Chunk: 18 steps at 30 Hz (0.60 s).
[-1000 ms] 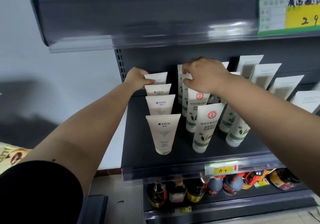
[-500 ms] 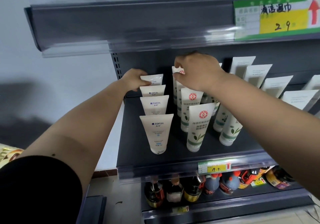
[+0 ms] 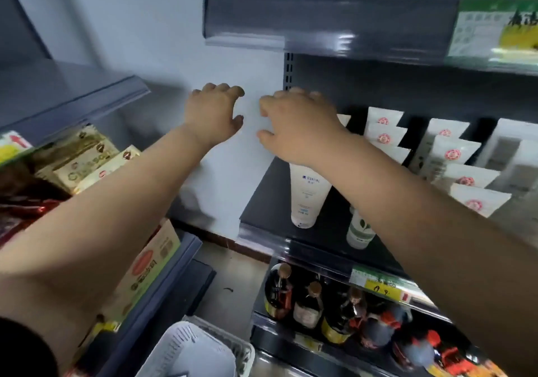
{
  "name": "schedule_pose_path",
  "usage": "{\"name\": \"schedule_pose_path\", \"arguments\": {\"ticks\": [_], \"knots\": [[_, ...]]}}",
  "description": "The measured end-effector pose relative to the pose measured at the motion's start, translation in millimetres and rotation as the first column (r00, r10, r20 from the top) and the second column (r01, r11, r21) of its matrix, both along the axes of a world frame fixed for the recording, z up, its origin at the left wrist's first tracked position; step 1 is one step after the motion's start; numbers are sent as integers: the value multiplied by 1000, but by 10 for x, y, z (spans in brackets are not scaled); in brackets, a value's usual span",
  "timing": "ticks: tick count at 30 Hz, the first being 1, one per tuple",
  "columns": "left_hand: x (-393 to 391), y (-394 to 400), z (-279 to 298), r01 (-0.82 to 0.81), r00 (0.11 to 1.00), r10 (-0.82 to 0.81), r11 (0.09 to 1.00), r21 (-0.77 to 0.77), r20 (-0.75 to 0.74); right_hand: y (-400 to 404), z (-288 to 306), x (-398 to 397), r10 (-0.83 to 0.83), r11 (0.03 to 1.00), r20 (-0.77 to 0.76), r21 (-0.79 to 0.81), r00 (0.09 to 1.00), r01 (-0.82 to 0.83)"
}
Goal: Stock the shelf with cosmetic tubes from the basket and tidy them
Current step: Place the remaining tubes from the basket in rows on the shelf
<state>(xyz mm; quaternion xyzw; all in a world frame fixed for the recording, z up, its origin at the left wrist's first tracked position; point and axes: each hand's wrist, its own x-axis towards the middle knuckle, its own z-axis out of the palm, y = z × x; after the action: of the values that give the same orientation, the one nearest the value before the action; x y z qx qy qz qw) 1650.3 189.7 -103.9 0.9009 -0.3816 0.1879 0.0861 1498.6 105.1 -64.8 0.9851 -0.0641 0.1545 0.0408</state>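
Both my left hand and right hand hover with fingers loosely spread, holding nothing, left of the white cosmetic tubes on the dark grey metal shelf. The white plastic basket sits below that shelf, so I should reach down and take tubes by the body.

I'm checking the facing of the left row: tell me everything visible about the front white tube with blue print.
The front white tube stands cap-down near the shelf's front edge, tapering down to a round white cap. Smooth plastic by its look, with blue lettering and a small blue panel. The right hand's wrist hides its top; contact cannot be told.
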Motion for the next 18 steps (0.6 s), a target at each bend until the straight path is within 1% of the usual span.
{"name": "schedule_pose_path", "arguments": {"ticks": [2,4,6,9,13,16,18], "knots": [[-137,390,-51,-126,992,126,989,70,11,197,-50,-9,96,995,-10,18,995,-95],[-331,787,-149,-245,970,242,960,139,40,406,-142,-52,204,979,-29,17,978,-204],[-586,1159,-277,-351,936,351,911,215,41,629,-289,-114,316,949,-63,5,947,-317],[-1051,1678,-507,-497,853,521,817,294,-6,989,-568,-199,460,887,-133,25,878,-461],[-1676,2307,-887,-617,734,675,708,343,-75,1477,-1003,-299,597,794,-246,47,763,-606],[-2082,2692,-1200,-666,632,762,626,405,-141,1806,-1355,-413,658,726,-353,66,665,-684],[-2298,2893,-1451,-686,568,798,594,420,-201,1977,-1612,-480,685,690,-409,100,603,-717]]}}
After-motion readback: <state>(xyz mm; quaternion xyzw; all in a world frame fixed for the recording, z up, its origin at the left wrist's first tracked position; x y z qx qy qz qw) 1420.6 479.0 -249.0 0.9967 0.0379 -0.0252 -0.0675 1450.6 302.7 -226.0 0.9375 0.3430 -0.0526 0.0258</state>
